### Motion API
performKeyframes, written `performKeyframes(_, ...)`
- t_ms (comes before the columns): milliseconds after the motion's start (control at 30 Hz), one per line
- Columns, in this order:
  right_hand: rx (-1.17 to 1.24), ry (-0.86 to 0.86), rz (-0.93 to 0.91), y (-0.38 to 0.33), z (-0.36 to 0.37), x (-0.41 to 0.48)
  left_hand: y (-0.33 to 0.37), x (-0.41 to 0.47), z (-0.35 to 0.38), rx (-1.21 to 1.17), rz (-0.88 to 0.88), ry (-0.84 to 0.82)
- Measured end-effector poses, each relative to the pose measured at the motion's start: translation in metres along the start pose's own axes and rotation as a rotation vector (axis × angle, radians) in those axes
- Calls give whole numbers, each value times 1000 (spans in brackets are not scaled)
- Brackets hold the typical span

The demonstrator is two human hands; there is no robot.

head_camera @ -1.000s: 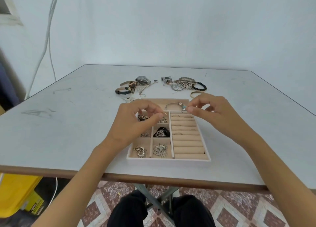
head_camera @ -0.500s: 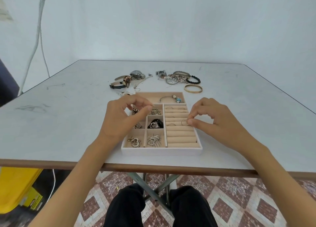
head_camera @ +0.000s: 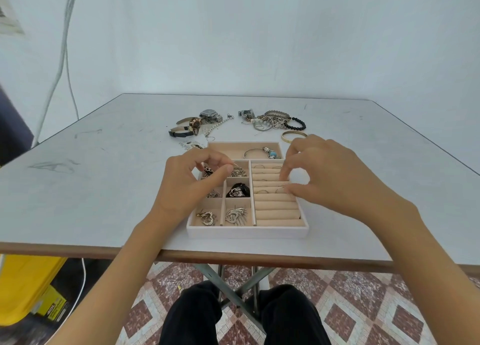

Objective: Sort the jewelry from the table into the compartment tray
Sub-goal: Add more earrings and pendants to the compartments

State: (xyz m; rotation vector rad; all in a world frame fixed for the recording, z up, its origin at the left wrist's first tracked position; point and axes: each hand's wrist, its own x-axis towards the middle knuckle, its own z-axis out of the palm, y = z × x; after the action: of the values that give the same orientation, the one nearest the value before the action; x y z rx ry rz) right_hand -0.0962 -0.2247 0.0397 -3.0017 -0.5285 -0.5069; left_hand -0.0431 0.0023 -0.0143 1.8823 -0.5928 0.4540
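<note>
Although the table (head_camera: 104, 188) is left bare toward its left and right edges, its middle strip is taken up by the task's things. The compartment tray (head_camera: 246, 232) is set just inside the near edge, about midway along it, with its near wall parallel to that edge.

The right hand (head_camera: 337, 181) is held over the tray's right-hand ring rolls, fingers curled. Its thumb tip is laid against a thin ring (head_camera: 280, 190) seated between two rolls, and its forefinger is set down two rolls farther back. Whether the ring is gripped or only touched cannot be told.

The left hand (head_camera: 187, 188) is held over the tray's far-left small compartments, thumb and forefinger closed tip to tip. What is pinched there, if anything, cannot be told.

Beyond the tray's far wall, a tangled pile (head_camera: 270, 119) and some watches (head_camera: 197, 123) are spread apart on the table. A gold bangle (head_camera: 293, 136) is placed just beside the tray's far right corner. A charm bracelet (head_camera: 259, 152) is laid in the long far compartment.
</note>
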Motion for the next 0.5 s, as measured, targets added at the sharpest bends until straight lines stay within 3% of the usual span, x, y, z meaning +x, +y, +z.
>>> performKeyframes(500,42,-59,-36,1,11,-3,1,-1,0,-3,2,-14)
